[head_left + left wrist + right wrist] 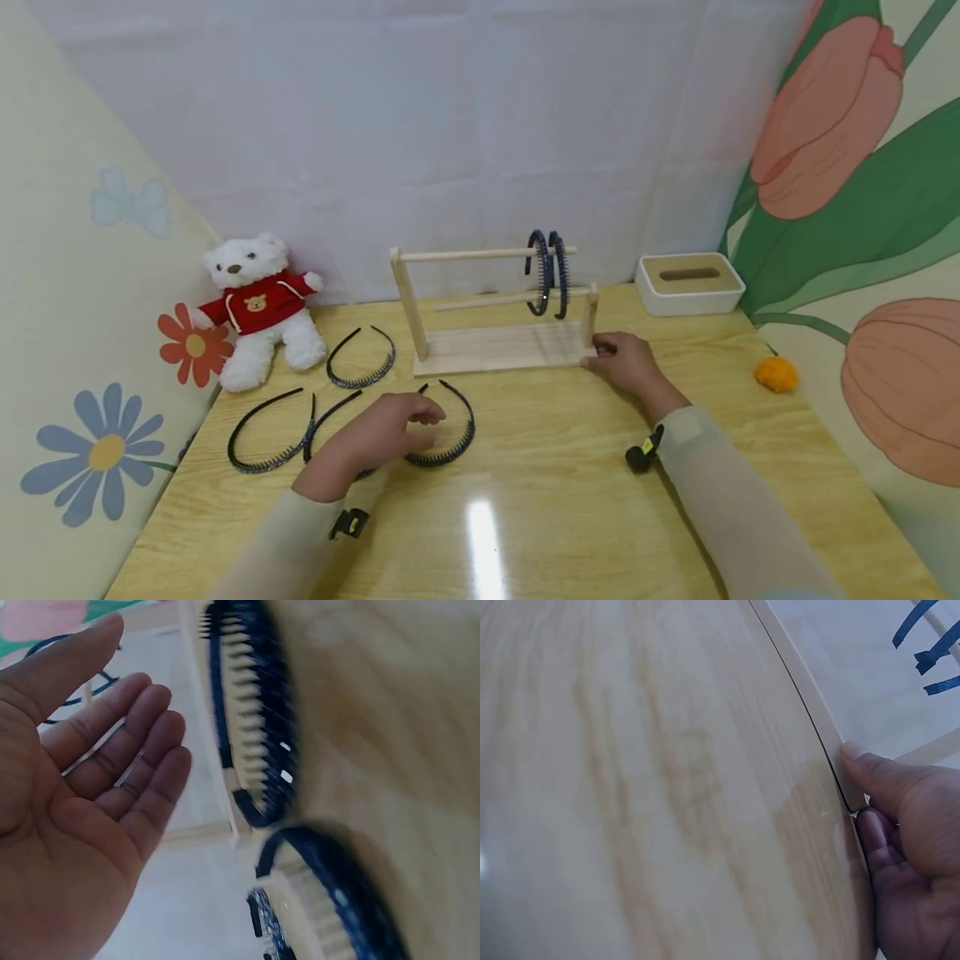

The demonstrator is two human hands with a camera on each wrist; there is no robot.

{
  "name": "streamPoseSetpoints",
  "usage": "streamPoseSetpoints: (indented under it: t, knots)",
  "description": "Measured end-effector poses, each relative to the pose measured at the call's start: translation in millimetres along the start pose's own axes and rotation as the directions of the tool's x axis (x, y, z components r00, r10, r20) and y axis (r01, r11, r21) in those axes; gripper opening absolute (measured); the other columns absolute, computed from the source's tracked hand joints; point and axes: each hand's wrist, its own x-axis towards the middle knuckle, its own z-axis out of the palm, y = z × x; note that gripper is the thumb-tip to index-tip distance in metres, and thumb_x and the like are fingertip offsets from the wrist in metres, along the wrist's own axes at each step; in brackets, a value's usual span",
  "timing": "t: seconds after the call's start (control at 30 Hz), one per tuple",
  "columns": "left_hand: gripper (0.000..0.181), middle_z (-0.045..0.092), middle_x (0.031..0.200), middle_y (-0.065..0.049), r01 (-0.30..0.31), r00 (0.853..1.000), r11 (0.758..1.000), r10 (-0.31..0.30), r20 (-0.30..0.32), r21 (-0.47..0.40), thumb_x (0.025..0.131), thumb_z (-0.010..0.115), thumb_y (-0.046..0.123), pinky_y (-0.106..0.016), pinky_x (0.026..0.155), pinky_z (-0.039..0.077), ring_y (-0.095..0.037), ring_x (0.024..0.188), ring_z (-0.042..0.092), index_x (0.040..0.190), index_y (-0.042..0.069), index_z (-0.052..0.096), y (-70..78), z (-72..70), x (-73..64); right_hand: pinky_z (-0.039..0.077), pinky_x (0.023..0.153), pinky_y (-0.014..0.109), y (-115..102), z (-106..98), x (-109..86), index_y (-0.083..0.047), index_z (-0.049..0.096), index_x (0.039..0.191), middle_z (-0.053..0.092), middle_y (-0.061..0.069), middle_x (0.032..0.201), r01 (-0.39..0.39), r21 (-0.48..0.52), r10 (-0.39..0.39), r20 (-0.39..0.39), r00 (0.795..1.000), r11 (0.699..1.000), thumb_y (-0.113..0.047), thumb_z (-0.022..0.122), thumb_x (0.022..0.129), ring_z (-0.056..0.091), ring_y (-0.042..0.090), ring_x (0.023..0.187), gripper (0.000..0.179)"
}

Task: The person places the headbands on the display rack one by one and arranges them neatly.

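A wooden rack [495,348] with two horizontal rods stands at the back middle of the table. Two dark toothed headbands [545,271] hang near the right end of its rods. My right hand [626,362] grips the right end of the base, thumb on the edge in the right wrist view. Above the table, my left hand [382,433] holds nothing, its fingers loosely bent beside the nearest headband [470,429]. It partly hides that band and another headband [322,418] to its left. Further headbands lie at the left [262,467] and behind [360,384].
A white teddy bear [266,304] in a red sweater sits at the back left against the wall. At the back right stands a white tissue box [690,301] with a wooden top. An orange fluffy ball [776,375] lies near the right edge of the table [570,500].
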Motion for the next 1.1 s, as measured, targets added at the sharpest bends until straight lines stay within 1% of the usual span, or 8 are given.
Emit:
streamPoseSetpoints:
  t: [0.07, 0.13, 0.27, 0.33, 0.53, 0.73, 0.97, 1.1]
  knots:
    - [0.03, 0.077, 0.128, -0.007, -0.001, 1.0, 1.0, 0.001, 0.009, 0.013, 0.1, 0.081, 0.019, -0.055, 0.106, 0.058, -0.033, 0.125, 0.07, 0.128, 0.007, 0.077, -0.6, 1.0, -3.8, 0.058, 0.107, 0.052, 0.7, 0.0, 0.4, 0.001, 0.069, 0.142, 0.074, 0.024, 0.13, 0.003, 0.002, -0.003, 0.0, 1.0, 1.0, -0.025, 0.085, 0.097, 0.071, 0.038, 0.12, 0.054]
    - [0.03, 0.078, 0.127, -0.007, -0.025, 1.0, 0.999, 0.024, 0.011, 0.038, 0.098, 0.084, 0.019, -0.053, 0.106, 0.058, -0.033, 0.124, 0.071, 0.125, 0.007, 0.078, -0.3, 2.8, -6.2, 0.058, 0.107, 0.052, 1.1, 0.0, 0.9, 0.001, 0.069, 0.141, 0.075, 0.023, 0.129, 0.014, -0.008, -0.014, -0.007, 1.0, 1.0, -0.025, 0.085, 0.097, 0.071, 0.038, 0.12, 0.054]
    - [0.035, 0.078, 0.126, -0.007, -0.107, 0.994, 0.988, 0.106, 0.016, 0.114, 0.094, 0.089, 0.02, -0.051, 0.105, 0.059, -0.032, 0.121, 0.072, 0.124, 0.006, 0.079, -0.4, 7.3, -8.5, 0.057, 0.108, 0.051, 0.9, 0.1, 1.8, 0.002, 0.071, 0.14, 0.076, 0.022, 0.128, 0.031, -0.023, -0.032, -0.022, 0.999, 0.999, -0.026, 0.086, 0.097, 0.072, 0.037, 0.119, 0.053]
    - [0.036, 0.078, 0.126, -0.008, -0.134, 0.991, 0.979, 0.132, 0.026, 0.156, 0.092, 0.09, 0.019, -0.05, 0.105, 0.06, -0.031, 0.12, 0.072, 0.125, 0.006, 0.079, -1.4, 9.1, -9.2, 0.057, 0.108, 0.052, 0.8, 0.2, 2.0, 0.002, 0.071, 0.14, 0.076, 0.022, 0.128, 0.031, -0.024, -0.032, -0.023, 0.999, 0.999, -0.027, 0.086, 0.097, 0.072, 0.037, 0.12, 0.053]
    - [0.032, 0.078, 0.119, -0.004, -0.171, 0.984, 0.963, 0.157, 0.082, 0.21, 0.09, 0.089, 0.008, -0.045, 0.099, 0.062, -0.025, 0.113, 0.073, 0.121, 0.007, 0.08, -7.6, 11.8, -11.6, 0.057, 0.109, 0.051, 2.1, 1.0, 2.4, 0.001, 0.068, 0.144, 0.074, 0.022, 0.132, 0.001, -0.02, -0.001, 0.002, 1.0, 1.0, -0.029, 0.084, 0.098, 0.07, 0.037, 0.123, 0.056]
    - [0.023, 0.079, 0.107, 0.001, -0.236, 0.971, 0.938, 0.222, 0.083, 0.254, 0.089, 0.086, -0.001, -0.04, 0.091, 0.063, -0.019, 0.102, 0.074, 0.107, 0.013, 0.083, -10.9, 12.9, -11.8, 0.057, 0.109, 0.051, 2.9, 0.5, 2.4, 0.0, 0.067, 0.145, 0.073, 0.022, 0.134, -0.005, -0.017, 0.006, 0.009, 1.0, 1.0, -0.03, 0.083, 0.099, 0.07, 0.037, 0.124, 0.057]
    - [0.018, 0.076, 0.1, 0.005, -0.237, 0.972, 0.925, 0.226, 0.069, 0.297, 0.091, 0.084, 0.001, -0.036, 0.086, 0.062, -0.014, 0.095, 0.071, 0.101, 0.016, 0.083, -12.6, 16.6, -10.2, 0.057, 0.109, 0.051, 2.7, 1.3, 1.3, 0.001, 0.068, 0.144, 0.073, 0.023, 0.133, 0.003, -0.009, -0.003, 0.002, 1.0, 1.0, -0.028, 0.084, 0.099, 0.07, 0.037, 0.123, 0.056]
    - [0.014, 0.074, 0.098, 0.006, -0.244, 0.97, 0.92, 0.237, 0.061, 0.308, 0.094, 0.082, 0.003, -0.034, 0.084, 0.061, -0.012, 0.093, 0.068, 0.1, 0.016, 0.08, -4.2, 17.1, -10.1, 0.057, 0.109, 0.051, 2.1, 1.3, 1.1, 0.001, 0.068, 0.143, 0.074, 0.023, 0.132, 0.007, -0.009, -0.007, -0.003, 1.0, 1.0, -0.028, 0.084, 0.098, 0.071, 0.037, 0.122, 0.056]
